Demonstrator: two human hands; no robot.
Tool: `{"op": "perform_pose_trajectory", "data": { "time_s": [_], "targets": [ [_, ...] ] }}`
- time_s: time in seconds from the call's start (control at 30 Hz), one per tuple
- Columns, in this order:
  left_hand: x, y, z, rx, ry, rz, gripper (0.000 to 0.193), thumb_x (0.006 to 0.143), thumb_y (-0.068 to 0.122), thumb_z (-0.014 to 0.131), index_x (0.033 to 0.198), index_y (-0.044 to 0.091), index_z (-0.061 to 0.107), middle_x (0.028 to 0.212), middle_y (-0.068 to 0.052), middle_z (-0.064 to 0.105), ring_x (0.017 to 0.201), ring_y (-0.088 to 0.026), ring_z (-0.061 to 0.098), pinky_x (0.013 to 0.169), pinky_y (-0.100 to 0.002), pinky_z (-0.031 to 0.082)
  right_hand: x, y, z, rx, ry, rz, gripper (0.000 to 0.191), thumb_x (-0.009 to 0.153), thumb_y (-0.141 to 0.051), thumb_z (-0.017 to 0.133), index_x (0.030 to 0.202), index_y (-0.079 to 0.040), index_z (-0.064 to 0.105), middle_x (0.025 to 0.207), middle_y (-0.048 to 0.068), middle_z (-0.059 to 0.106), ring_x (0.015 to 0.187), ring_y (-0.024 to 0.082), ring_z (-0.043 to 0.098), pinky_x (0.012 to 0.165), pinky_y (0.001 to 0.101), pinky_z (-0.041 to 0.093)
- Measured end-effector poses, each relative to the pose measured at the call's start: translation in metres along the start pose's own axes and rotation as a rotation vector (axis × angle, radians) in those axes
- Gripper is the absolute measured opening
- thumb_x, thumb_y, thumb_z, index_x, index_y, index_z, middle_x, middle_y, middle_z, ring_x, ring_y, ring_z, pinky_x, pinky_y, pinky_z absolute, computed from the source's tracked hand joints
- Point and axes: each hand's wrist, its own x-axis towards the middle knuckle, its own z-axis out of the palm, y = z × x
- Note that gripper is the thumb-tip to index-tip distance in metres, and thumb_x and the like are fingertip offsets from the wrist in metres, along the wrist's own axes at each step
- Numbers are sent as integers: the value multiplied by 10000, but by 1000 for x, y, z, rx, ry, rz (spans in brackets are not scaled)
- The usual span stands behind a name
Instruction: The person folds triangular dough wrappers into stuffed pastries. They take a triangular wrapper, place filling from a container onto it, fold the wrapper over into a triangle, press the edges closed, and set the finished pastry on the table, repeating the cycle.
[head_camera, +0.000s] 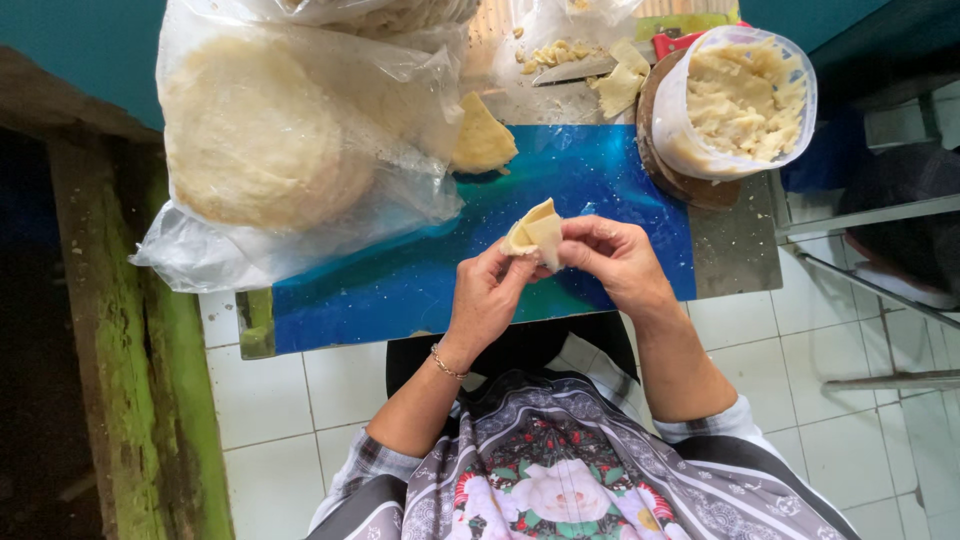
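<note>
Pale dough wrapper (534, 233) pinched between both our hands, above the blue desk (400, 280).
Left hand (490, 292) and right hand (612, 258) each grip closed on it; tub of filling (738, 100) sits far right.

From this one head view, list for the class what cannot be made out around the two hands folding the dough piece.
- Dough piece: its inside is hidden by its own folds and the fingertips of the left hand and right hand.
- Plastic bag: the count of stacked round sheets is blurred by the wrinkled film.
- Second bag at the top: cut off by the frame edge.
- Knife: its handle is hidden behind the tub.
</note>
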Motion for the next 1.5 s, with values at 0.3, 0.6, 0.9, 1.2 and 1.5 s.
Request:
{"op": "perform_pose_trajectory", "data": {
  "time_s": [0.3,0.6,0.9,1.2,1.5],
  "targets": [
    [-4,-8,-12,-103,-122,35,469,1131,318,433,1231,-72,673,1038,-126,767,947,-164,744,851,-307,606,-10,-20,22,-394,-14,-295,192,946,-13,748,1137,-23,732,1174,75,674,1021,127,664,878,280,563],
    [-2,-12,-11,-164,-87,-36,422,1096,290,524,1305,-50,662,1051,-99,751,914,-128,708,822,-300,609,-17,-30,44,-904,139,-585,308,828,-56,857,1106,-67,725,1131,97,651,1012,207,666,806,298,557],
    [-5,-2,-6,37,29,3,327,1043,263,638,1196,-13,724,883,-48,772,797,-66,681,698,-248,562,-16,-23,42,-870,120,-552,368,785,-67,870,1107,-42,694,1205,121,633,1069,246,656,840,336,569],
    [-7,-1,1,69,77,10,297,1025,257,667,1144,-1,753,836,-47,767,745,-64,690,661,-241,562,-20,-9,29,-579,83,-480,195,898,-52,777,1076,-31,699,1251,118,617,1195,217,610,1099,385,494],
    [-18,2,-9,-7,113,68,263,1021,189,664,1161,-27,720,1001,-40,741,857,-81,717,725,-233,588,-20,-5,-20,523,190,-33,124,984,-84,626,1083,-10,622,1072,118,697,1018,214,678,951,351,539]
  ]
}}
